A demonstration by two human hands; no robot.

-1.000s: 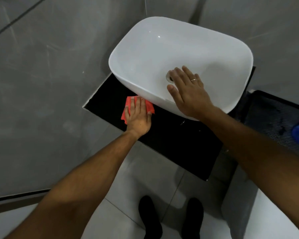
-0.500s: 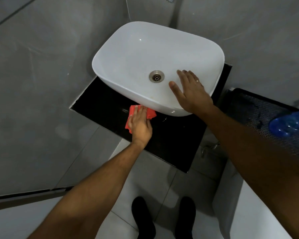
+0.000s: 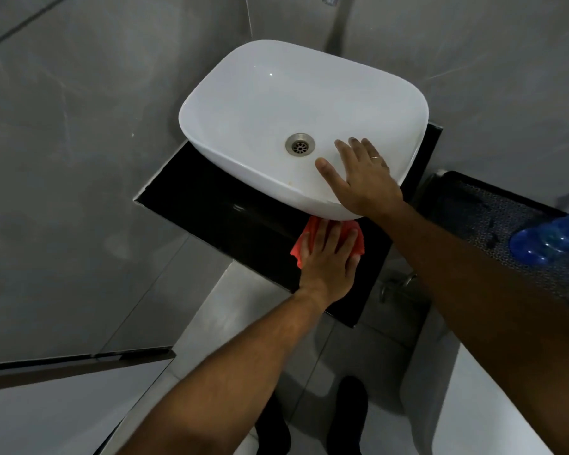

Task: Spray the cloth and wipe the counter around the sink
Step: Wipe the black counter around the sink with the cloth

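Observation:
A white vessel sink (image 3: 263,103) stands on a glossy black counter (image 3: 211,208) in a grey-tiled corner. My left hand (image 3: 329,261) lies flat on a red cloth (image 3: 311,233), pressing it onto the counter just below the sink's front rim; most of the cloth is hidden under my palm. My right hand (image 3: 363,178) rests with fingers spread on the sink's front right rim, a ring on one finger, holding nothing. A metal drain (image 3: 299,145) sits in the basin.
A blue plastic bottle (image 3: 549,239) lies on a dark speckled surface (image 3: 483,208) at the right. A metal valve (image 3: 396,284) shows under the counter's right end. Grey tiled walls close in at left and behind. My dark shoes (image 3: 349,418) stand on the pale floor tiles.
My left hand has slid the red cloth rightward along the counter's front, from the left part to below the sink's front right. My right hand stays on the rim; the view shifted.

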